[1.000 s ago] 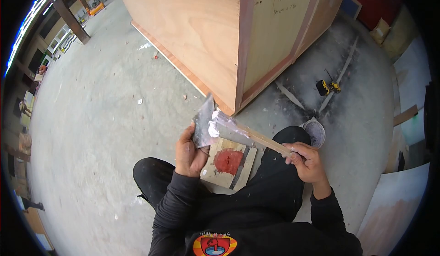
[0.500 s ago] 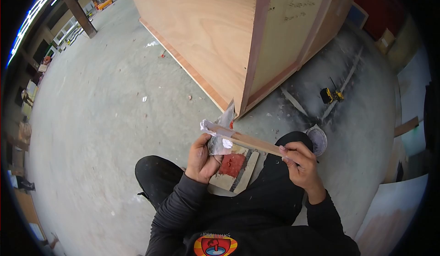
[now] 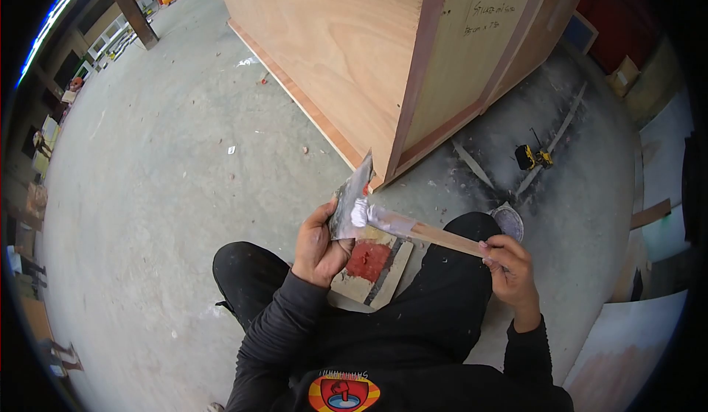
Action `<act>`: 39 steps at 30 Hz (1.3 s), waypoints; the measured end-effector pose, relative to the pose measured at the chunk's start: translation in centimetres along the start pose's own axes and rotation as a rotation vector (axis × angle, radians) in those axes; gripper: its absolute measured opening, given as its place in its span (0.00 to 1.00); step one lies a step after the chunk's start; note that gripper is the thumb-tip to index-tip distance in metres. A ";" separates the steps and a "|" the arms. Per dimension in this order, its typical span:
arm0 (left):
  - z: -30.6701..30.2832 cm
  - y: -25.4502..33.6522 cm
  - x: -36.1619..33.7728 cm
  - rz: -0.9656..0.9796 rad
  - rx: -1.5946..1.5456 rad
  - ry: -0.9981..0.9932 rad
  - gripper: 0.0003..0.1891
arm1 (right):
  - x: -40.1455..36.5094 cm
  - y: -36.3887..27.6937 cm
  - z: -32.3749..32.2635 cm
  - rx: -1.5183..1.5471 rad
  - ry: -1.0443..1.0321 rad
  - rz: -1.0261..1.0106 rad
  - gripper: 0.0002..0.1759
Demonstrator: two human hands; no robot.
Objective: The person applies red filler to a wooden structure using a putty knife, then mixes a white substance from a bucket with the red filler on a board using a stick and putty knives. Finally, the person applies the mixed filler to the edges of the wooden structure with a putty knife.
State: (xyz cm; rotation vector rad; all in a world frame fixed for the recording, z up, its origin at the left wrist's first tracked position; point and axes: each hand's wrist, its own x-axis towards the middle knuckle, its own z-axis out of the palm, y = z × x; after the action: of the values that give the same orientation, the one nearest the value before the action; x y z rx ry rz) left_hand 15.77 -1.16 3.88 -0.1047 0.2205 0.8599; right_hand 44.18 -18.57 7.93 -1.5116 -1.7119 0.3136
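My left hand (image 3: 318,248) is closed on a flat, thin metal putty scraper (image 3: 344,204), held up with its pointed corner towards the wooden cabinet. A lump of white putty (image 3: 359,212) sits on the scraper near its right edge. In my right hand (image 3: 510,273) a long flat wooden stick (image 3: 448,239) is pinched at its bare end. The stick's other end is smeared with pale putty and meets the lump, or nearly so. Beneath the scraper, a board with a red patch (image 3: 369,260) lies between my legs.
The large wooden cabinet (image 3: 332,51) stands ahead, its near corner just beyond the scraper. A putty bucket (image 3: 509,220) is by my right knee. Farther right, a yellow and black cordless drill (image 3: 532,158) rests on the dusty floor. Panels (image 3: 627,346) lie at the right edge.
My right hand has moved right and slightly down, drawing the stick's coated end back across the scraper to its right edge. The putty lump on the scraper now shows more fully.
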 end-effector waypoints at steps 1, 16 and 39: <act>-0.2 0.1 0.1 -0.019 -0.040 -0.023 0.19 | -0.1 0.3 -0.1 0.000 0.000 -0.001 0.11; -2.3 -0.2 0.6 -0.061 -0.066 -0.030 0.19 | 2.9 -1.8 4.3 -0.111 0.312 -0.103 0.19; -2.2 1.2 0.8 -0.021 -0.114 -0.047 0.21 | 0.7 -0.4 1.8 -0.194 0.200 -0.085 0.16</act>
State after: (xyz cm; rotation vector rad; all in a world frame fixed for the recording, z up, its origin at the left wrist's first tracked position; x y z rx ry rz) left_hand 15.04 -0.21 1.54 -0.1923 0.1265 0.8529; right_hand 42.66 -17.49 7.31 -1.5454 -1.6778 -0.0486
